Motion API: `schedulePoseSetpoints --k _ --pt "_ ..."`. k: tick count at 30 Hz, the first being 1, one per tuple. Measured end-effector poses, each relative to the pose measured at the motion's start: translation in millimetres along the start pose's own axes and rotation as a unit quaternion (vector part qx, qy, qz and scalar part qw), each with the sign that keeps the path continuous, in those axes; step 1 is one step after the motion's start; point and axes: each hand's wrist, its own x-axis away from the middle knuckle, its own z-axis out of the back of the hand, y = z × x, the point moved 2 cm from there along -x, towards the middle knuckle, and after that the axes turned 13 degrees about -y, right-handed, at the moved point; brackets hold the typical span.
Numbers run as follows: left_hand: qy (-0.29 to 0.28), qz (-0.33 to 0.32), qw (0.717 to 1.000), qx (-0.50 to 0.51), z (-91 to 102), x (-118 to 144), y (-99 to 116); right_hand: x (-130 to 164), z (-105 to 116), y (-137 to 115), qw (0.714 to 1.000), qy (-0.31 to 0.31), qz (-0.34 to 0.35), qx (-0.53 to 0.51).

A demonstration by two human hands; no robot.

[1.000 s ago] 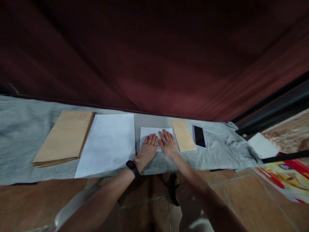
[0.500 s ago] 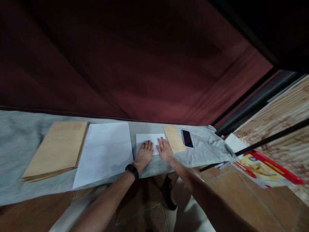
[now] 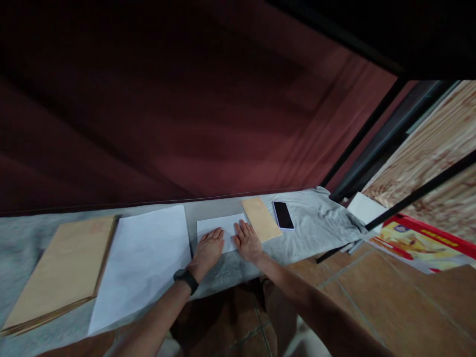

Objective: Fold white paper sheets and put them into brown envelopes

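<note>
Flat, with fingers together, left hand [image 3: 207, 249] and right hand [image 3: 246, 241] press folded white paper [image 3: 219, 225] beside a brown envelope [image 3: 261, 219].

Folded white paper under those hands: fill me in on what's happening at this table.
A person presses both hands flat on a small folded white paper lying on a grey cloth; the left hand, with a black wristband, and the right hand lie side by side. To the left are a stack of white sheets and a pile of large brown envelopes. To the right lie a small brown envelope and a phone, screen dark.
</note>
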Motion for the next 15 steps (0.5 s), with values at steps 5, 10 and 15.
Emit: schedulePoseSetpoints --k 5,10,15 --pt "0.064 0.030 0.997 0.009 -5.5 -7 -3 1 10 0 0.999 -0.022 0.003 -0.040" --pt "0.119 0.027 0.992 -0.003 -30.6 -14 -9 -16 23 -27 0.994 -0.017 0.057 -0.091" --pt "0.110 0.025 0.993 -0.028 -46.8 -17 -17 -27 18 -52 0.988 -0.001 0.118 -0.103"
